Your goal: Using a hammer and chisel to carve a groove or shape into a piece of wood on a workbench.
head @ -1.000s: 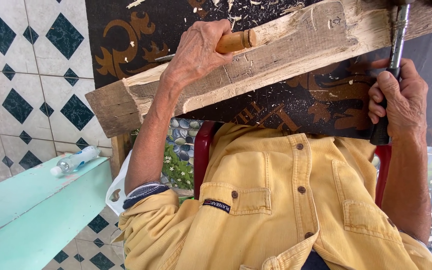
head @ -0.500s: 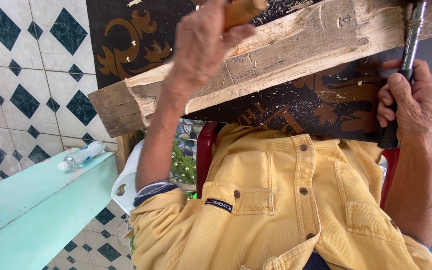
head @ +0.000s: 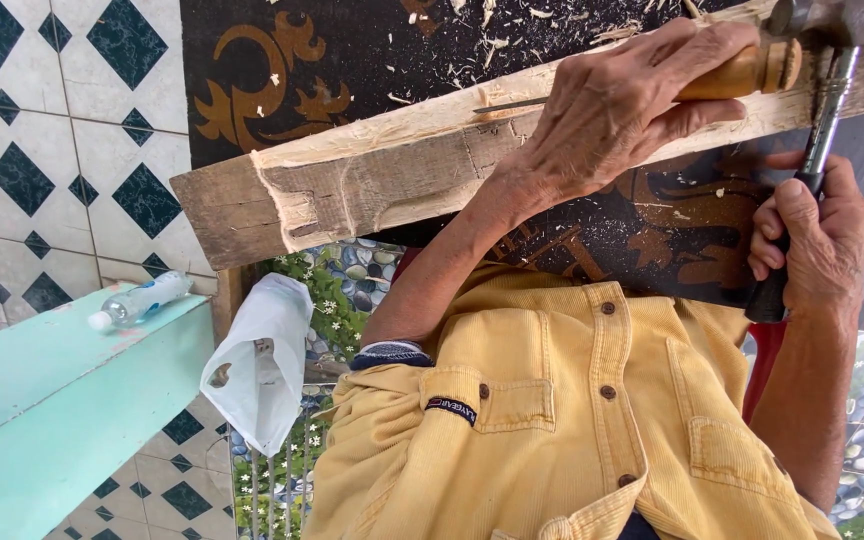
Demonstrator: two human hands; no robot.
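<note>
My left hand [head: 612,110] grips a chisel by its wooden handle [head: 742,72]. The thin blade [head: 512,103] lies along the top of a rough wooden beam [head: 372,190], which has a notch cut near its left end. My right hand [head: 812,240] is closed on the dark grip of a hammer. Its steel shaft [head: 827,100] rises to the head [head: 822,15], which sits at the butt of the chisel handle. The beam rests across a dark panel with gold scrollwork [head: 282,70], strewn with wood chips. My yellow shirt [head: 572,430] fills the bottom of the view.
A turquoise ledge [head: 52,400] at lower left carries a small plastic bottle [head: 142,300]. A white plastic bag [head: 257,365] hangs beside it. White tiles with dark diamonds [head: 32,150] cover the left side. A pebbled surface with small flowers [head: 352,280] shows under the beam.
My left hand has moved right along the beam with the chisel. The hammer head now meets the chisel's handle end. The view has drawn closer.
</note>
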